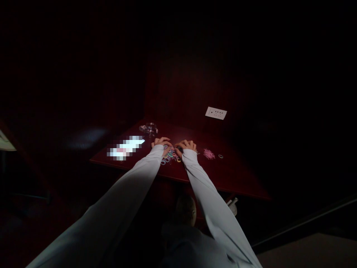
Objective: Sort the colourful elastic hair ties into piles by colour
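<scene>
My left hand (162, 143) reaches over a pile of small, colourful rings that look like hair ties (170, 155), its fingers bent but apart from the thumb. Across from it, my right hand (186, 145) rests at the pile's right side with fingers spread and curved down toward it. The two sets of fingertips nearly meet above the pile. I can make out nothing held in either hand, though the fingertips are small and dim here. Right of my right hand lies a heap of pink bands (209, 154), and a single pale ring (220, 156) sits beyond it.
The dark red table (223, 178) carries a clear glass jar (151, 128) at the back left. A bright, pixelated flat object (125, 148) lies on the left. A white socket plate (216, 113) is on the wall behind. The surroundings are very dark.
</scene>
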The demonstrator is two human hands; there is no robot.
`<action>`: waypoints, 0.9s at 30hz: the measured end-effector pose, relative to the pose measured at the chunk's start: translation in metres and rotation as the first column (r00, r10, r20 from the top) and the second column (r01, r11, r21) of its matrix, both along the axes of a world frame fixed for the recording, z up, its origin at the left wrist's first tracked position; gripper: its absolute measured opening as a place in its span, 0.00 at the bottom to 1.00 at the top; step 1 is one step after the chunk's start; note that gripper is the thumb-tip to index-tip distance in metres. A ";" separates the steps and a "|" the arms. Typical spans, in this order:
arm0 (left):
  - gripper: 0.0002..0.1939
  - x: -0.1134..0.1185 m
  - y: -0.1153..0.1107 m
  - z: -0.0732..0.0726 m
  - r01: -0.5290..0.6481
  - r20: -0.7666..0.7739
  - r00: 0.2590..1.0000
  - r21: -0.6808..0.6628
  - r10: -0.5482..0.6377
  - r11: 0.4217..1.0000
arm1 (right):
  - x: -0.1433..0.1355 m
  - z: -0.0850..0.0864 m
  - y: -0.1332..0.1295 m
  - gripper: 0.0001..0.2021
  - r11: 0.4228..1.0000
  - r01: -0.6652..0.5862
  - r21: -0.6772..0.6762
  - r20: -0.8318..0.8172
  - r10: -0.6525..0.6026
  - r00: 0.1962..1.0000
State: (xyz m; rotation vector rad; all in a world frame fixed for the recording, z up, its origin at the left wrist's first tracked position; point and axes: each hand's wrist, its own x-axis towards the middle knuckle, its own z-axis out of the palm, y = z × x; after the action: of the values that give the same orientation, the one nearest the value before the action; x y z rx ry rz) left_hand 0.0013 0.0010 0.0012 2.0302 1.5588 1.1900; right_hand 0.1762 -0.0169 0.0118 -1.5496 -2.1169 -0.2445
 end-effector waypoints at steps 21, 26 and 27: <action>0.05 -0.004 0.002 0.001 0.038 -0.056 0.998 -0.038 -0.040 0.999 | -0.007 -0.001 0.004 0.13 0.998 -0.042 -0.044 -0.052 0.039 0.998; 0.06 -0.006 0.005 -0.003 0.047 -0.047 0.998 -0.016 -0.047 0.999 | -0.007 -0.001 0.005 0.14 0.998 -0.042 -0.054 -0.073 0.038 0.997; 0.06 -0.006 0.006 -0.004 0.048 -0.045 0.998 -0.011 -0.049 0.999 | -0.006 -0.001 0.005 0.15 0.998 -0.039 -0.054 -0.078 0.034 0.996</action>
State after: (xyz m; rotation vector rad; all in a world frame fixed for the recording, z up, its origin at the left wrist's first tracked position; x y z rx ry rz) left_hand -0.0044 0.0070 -0.0024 2.0902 1.5234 1.1242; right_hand 0.1697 -0.0121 0.0105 -1.5248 -2.1060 -0.1128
